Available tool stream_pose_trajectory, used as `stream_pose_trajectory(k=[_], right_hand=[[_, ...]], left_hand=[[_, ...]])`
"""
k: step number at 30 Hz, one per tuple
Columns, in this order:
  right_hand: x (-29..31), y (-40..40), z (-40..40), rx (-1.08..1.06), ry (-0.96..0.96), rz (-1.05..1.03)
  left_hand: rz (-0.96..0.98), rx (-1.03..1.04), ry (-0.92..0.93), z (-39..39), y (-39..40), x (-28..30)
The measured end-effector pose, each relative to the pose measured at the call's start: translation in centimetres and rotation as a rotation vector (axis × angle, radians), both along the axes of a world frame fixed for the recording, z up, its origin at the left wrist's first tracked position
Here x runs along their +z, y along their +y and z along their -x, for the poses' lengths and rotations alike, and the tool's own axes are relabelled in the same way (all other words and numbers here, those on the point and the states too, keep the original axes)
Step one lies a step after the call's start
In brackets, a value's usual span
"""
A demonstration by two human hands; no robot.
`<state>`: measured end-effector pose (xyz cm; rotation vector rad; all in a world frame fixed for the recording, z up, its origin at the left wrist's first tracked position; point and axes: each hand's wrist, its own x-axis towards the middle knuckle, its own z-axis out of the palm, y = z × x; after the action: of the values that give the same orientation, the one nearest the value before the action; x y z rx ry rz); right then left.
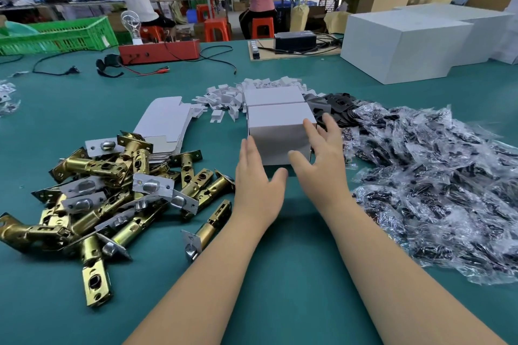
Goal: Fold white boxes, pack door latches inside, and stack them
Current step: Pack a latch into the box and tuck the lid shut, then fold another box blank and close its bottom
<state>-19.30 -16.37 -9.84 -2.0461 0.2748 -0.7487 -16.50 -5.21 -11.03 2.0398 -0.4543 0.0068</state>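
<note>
A closed white box point(277, 129) stands on the green table, with a second white box point(272, 96) right behind it. My left hand point(256, 176) lies with straight fingers against the near box's left side. My right hand point(322, 154) rests with spread fingers on its right side and top corner. A heap of brass door latches point(117, 190) lies to the left. Flat unfolded white boxes point(165, 123) are stacked behind the latches.
Small white card inserts point(224, 98) are scattered behind the boxes. Black plates point(336, 106) and clear bags of black parts point(434, 176) cover the right. Large white cartons point(406, 45) stand far right. A red tester box point(159, 50), cables and a green crate point(59, 33) sit at the back.
</note>
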Motion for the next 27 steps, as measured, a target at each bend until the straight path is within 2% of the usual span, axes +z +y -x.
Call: stream_pose_trajectory(k=[5, 13, 17, 22, 27], right_hand=[[-0.1, -0.5, -0.2, 0.097, 0.076, 0.004], [-0.3, 0.2, -0.3, 0.073, 0.122, 0.014], [-0.6, 0.4, -0.2, 0.109, 0.138, -0.056], [-0.3, 0.6, 0.0, 0.119, 0.115, -0.326], [-0.3, 0.9, -0.2, -0.012, 0.18, -0.305]], left_hand=[[0.068, -0.003, 0.033, -0.3, -0.1, -0.1], [0.04, -0.046, 0.053, -0.6, 0.0, -0.3], [-0.012, -0.077, 0.054, -0.9, 0.1, -0.4], [-0.039, -0.063, 0.022, -0.9, 0.1, -0.4], [-0.142, -0.047, -0.013, -0.7, 0.1, -0.5]])
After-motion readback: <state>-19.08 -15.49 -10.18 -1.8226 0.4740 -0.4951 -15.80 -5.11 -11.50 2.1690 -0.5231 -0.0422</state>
